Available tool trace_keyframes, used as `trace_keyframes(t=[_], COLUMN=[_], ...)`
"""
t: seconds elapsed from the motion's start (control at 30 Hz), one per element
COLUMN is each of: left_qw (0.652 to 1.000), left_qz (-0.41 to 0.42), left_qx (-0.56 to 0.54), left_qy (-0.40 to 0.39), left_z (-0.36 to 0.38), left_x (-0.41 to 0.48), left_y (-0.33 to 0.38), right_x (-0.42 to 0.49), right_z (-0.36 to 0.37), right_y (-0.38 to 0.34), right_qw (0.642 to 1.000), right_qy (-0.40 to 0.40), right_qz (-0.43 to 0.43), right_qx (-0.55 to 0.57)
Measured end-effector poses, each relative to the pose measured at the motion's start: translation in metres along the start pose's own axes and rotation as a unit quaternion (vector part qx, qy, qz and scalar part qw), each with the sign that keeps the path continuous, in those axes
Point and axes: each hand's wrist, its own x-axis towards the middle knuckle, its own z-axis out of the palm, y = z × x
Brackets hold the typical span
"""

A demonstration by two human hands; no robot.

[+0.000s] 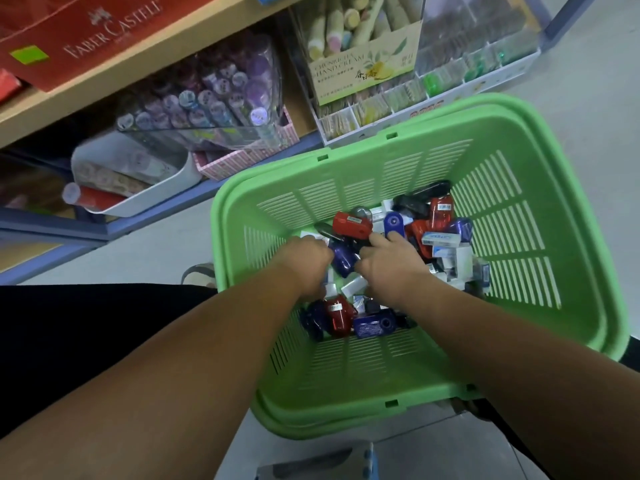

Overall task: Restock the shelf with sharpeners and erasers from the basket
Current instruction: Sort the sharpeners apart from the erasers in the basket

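Both hands are down inside the green basket (502,237), which stands on the floor in front of the shelf (242,183). The left hand (306,261) has its fingers bent down into the pile at about 9 o'clock of the heap. Its fingertips are buried, so I cannot tell whether it has hold of anything. The right hand (389,263), near the heap's centre, is bent the same way, and its grip cannot be told either. A dark blue sharpener (343,263) lies between the 2 hands, touching both.

A red sharpener (351,225) sits at 12 o'clock of the hands. White boxed erasers (441,239) lie at 3 o'clock of them. Another red sharpener (337,315) lies at 6 o'clock.

On the shelf, at 12 o'clock of the basket, stands a hand cream display (363,64), and at 10 o'clock a clear tub of purple-capped tubes (207,95).
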Motion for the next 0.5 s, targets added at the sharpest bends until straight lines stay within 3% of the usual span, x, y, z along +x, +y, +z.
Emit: trace_keyframes(t=[0.07,0.23,0.5], left_qw=[0.999,0.996,0.991], left_qz=[-0.010,-0.023,-0.060], left_qx=[-0.036,-0.067,-0.113], left_qy=[0.003,-0.057,-0.043], left_z=[-0.001,0.007,0.027], left_x=[0.001,0.007,0.016], left_y=[-0.002,-0.002,0.008], right_x=[0.001,0.009,0.012], right_z=[0.002,0.003,0.007], right_y=[-0.003,-0.012,-0.013], right_qw=[1.000,0.991,0.996], right_qy=[-0.006,-0.037,-0.054], right_qz=[-0.010,-0.031,-0.028], right_qx=[0.000,0.127,0.063])
